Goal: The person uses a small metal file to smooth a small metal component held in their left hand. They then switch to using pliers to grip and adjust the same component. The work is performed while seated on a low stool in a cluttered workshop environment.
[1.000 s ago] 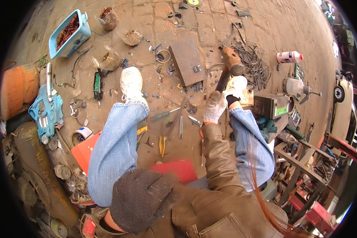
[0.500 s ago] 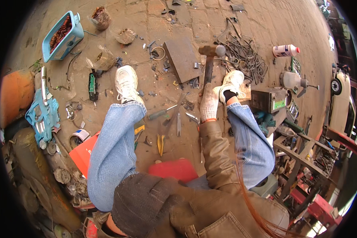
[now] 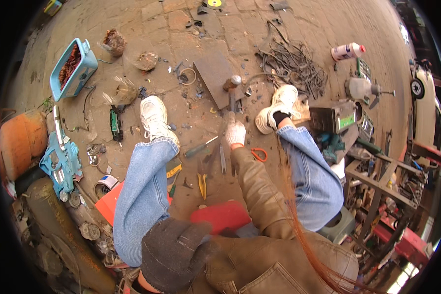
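Nearest the camera, the left hand (image 3: 174,255) in a dark knit glove rests low against the lap, fingers loosely curled and pinching nothing that shows. Past it the legs in blue jeans run out over a red stool (image 3: 220,215) to two white sneakers planted on the brick floor (image 3: 181,29).

Between the knees the right hand (image 3: 235,133), in a pale work glove on a brown leather sleeve, is closed around the lower shaft of a hammer (image 3: 231,95). The shaft points away from the person and its rounded steel head sits at, or just above, the near corner of a flat steel plate (image 3: 213,73) lying on the bricks; I cannot tell whether they touch.

The hammer looks rigid and top-heavy, so it should swing best held near the end of the shaft, with a firm wrap because the glove may slide on the handle. The plate looks heavy, stiff and sharp-edged, best taken by an edge.

A screwdriver (image 3: 201,147), orange-handled pliers (image 3: 259,155) and yellow-handled pliers (image 3: 201,185) lie near the right hand. Farther off is a tangle of wire (image 3: 294,63).
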`<state>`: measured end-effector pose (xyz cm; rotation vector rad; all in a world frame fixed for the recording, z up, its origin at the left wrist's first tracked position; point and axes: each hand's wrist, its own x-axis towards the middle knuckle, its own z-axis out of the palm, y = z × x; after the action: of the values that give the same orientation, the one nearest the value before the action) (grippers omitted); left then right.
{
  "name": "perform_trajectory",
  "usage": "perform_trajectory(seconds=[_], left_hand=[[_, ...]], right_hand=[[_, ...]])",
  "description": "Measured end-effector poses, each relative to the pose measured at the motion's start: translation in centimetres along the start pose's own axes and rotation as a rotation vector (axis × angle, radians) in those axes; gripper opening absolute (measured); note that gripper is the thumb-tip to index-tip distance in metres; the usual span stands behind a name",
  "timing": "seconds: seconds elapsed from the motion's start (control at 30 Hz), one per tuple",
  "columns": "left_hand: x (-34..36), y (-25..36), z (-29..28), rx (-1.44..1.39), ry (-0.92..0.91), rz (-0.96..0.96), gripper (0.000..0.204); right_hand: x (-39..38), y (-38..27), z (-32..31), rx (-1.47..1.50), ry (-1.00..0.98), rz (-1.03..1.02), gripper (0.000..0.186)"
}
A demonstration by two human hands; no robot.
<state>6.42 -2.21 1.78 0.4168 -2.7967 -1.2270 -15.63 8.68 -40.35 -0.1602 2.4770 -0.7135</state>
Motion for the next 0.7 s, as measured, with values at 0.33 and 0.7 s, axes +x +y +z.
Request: perform_trajectory(seconds=[0.33,0.7], left_hand=[[0.1,0.6,0.2,-0.017,-0.070,-0.283,0.029],[3.5,1.3,1.3,0.146,-0.067,-0.530,0.021]], right_hand=[[-9.5,-1.6,-2.2,0.194,0.040,0.073,0.054],[-12.4,-1.4,-1.0,0.322,0.036,0.217,0.037]])
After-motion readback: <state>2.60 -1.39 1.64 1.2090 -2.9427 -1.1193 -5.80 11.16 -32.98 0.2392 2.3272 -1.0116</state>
